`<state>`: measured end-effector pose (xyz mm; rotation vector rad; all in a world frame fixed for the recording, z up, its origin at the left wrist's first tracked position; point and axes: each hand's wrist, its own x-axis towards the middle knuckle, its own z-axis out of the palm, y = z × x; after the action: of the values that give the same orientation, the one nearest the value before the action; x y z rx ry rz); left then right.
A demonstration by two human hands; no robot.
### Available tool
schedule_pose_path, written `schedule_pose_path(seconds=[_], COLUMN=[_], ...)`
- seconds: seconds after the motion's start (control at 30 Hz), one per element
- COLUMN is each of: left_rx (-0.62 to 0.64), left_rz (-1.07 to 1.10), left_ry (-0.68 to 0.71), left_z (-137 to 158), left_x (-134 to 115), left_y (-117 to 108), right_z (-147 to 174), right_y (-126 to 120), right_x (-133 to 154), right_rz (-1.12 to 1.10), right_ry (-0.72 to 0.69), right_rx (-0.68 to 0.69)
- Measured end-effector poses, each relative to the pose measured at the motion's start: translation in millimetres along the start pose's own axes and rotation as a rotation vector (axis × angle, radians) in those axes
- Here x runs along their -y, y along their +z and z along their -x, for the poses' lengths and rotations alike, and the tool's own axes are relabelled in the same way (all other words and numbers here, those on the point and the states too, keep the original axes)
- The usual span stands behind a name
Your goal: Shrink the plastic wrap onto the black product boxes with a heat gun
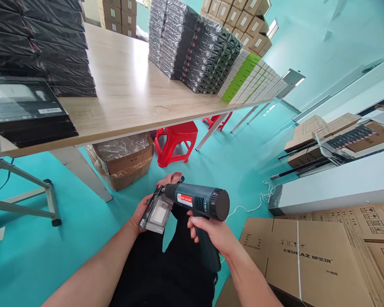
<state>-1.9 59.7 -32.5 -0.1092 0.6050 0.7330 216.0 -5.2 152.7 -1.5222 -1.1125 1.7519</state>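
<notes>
Gripping the handle of a dark teal heat gun (195,198), the right hand (208,230) was closed firmly around it, with the thumb across the upper part of the grip. The gun lay nearly level, its black nozzle (170,192) pointing left toward the upper end of a black retail box with a clear window (156,213); whether nozzle and box touched could not be told. The left hand (141,214) was clamped on that box along its left edge, holding it tilted above the person's black-clad lap, and a white item (159,214) showed through the window. The two hands stood apart, with the box and the gun's front between them.

Ahead, a wood-topped table (121,94) bore a tall stack of film-wrapped black boxes (60,47) at the left, and a similar retail box (22,108) at the near corner beside it. Farther along stood more wrapped black stacks (176,38), then white-and-green boxes (243,79). Beneath the table edge were a red plastic stool (179,132) and an open carton marked K13 (131,164), with clear plastic inside. To the right, a white cord (249,209) trailed over the turquoise floor (240,170), near flattened cardboard cartons (284,243) bearing printed lettering.
</notes>
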Motion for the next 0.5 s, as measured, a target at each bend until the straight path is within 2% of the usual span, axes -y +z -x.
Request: schedule_pose_path(seconds=[0.03,0.17,0.2,0.27,0.4,0.5], left_rx=[-0.005,-0.040,-0.050,-0.073,-0.060,-0.042], left_rz=[-0.001,0.020,0.025,0.025,0.015,0.022], left_ry=[0.014,0.121,0.133,0.124,0.088,0.089], left_z=[0,-4,-5,-5,2,5], left_x=[0,-3,-3,-3,-3,-3], left_y=[-1,-5,-5,-5,0,2], right_z=[0,11,12,7,-18,-24], right_y=[0,6,8,11,0,-19], right_x=[0,-5,-7,-8,-4,-5], right_rz=[0.014,0.120,0.104,0.014,-0.129,-0.106], right_ry=[0.008,0.111,0.110,0.069,0.002,0.005], right_rx=[0.018,0.286,0.303,0.215,-0.099,-0.191])
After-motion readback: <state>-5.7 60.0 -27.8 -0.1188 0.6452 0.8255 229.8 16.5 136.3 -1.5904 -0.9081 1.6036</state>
